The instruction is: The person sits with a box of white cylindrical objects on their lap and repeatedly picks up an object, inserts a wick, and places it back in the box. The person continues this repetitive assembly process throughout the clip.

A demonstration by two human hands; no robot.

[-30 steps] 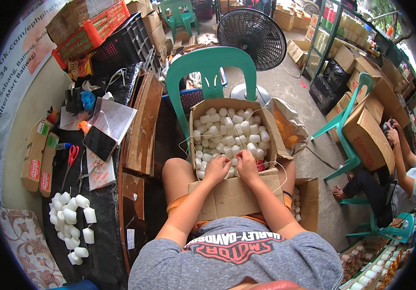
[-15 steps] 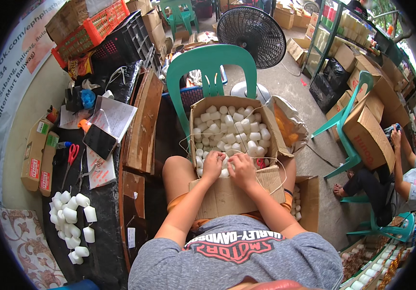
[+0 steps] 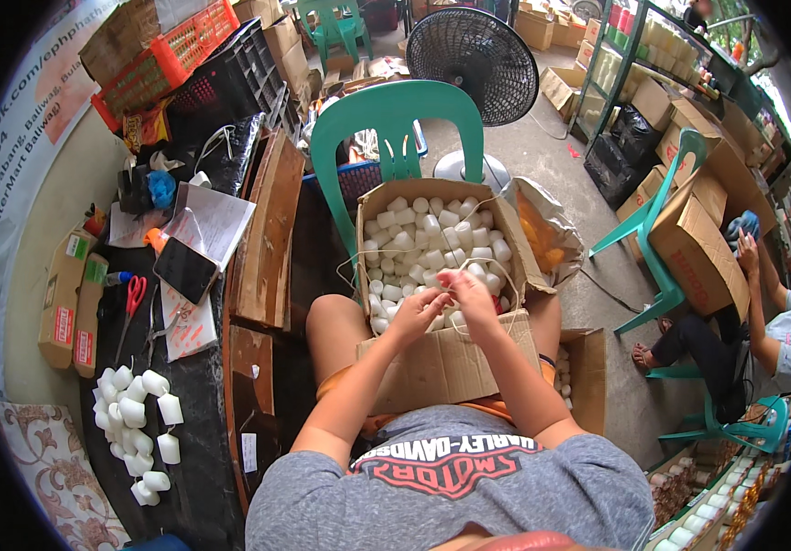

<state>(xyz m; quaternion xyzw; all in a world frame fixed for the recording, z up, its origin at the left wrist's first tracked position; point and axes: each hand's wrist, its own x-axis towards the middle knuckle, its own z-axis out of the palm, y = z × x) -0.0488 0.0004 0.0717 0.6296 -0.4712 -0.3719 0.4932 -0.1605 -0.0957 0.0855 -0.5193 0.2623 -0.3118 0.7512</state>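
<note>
A cardboard box (image 3: pixel 446 376) in front of me holds many small white cylinders (image 3: pixel 418 230), some showing a rounded end. Above its near side my left hand (image 3: pixel 418 314) has its fingers bent in a pinch. My right hand (image 3: pixel 471 298) is raised close against it, thumb and fingertips together. What lies between the fingertips is too small to make out. A thin pale cord (image 3: pixel 511 285) loops over the box's right side near my right hand. On the black table to the left lies a bunch of similar white cylinders (image 3: pixel 134 413), strung together.
Red-handled scissors (image 3: pixel 135 294), a phone (image 3: pixel 186 270) and papers share the left table. A green plastic chair (image 3: pixel 395 96) stands behind the box, with a black fan (image 3: pixel 472 69) beyond. At right, another person (image 3: pixel 786 331) sits beside cardboard boxes (image 3: pixel 703 253).
My right hand has lifted and turned upward beside the left, which shifted slightly right. Before, both hands were lower, among the cylinders at the box's near edge.
</note>
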